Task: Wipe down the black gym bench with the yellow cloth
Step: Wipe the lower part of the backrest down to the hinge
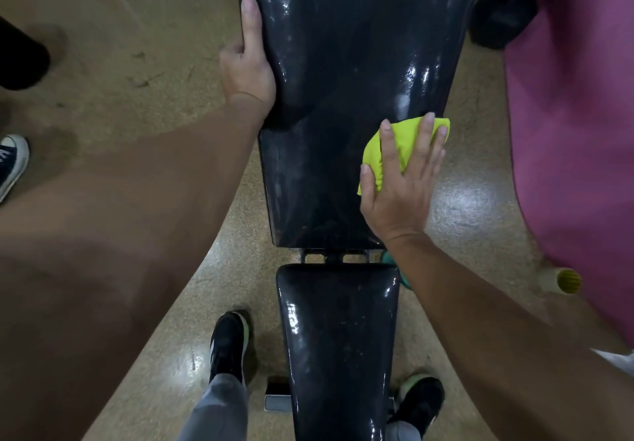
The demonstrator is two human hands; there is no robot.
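Observation:
The black gym bench [343, 63] runs up the middle of the view, its shiny back pad above and its narrower seat pad [338, 337] below, with a gap between them. My right hand [401, 179] lies flat with straight fingers on the yellow cloth [380, 155], pressing it against the right edge of the back pad. My left hand [248, 59] holds the pad's left edge, thumb on top and the other fingers hidden round the side.
A pink mat [576, 114] lies to the right of the bench. Black gear [501, 11] sits at the top right. My shoes [228, 341] stand on the speckled floor either side of the seat pad. Another person's sneaker [12, 162] shows at the left edge.

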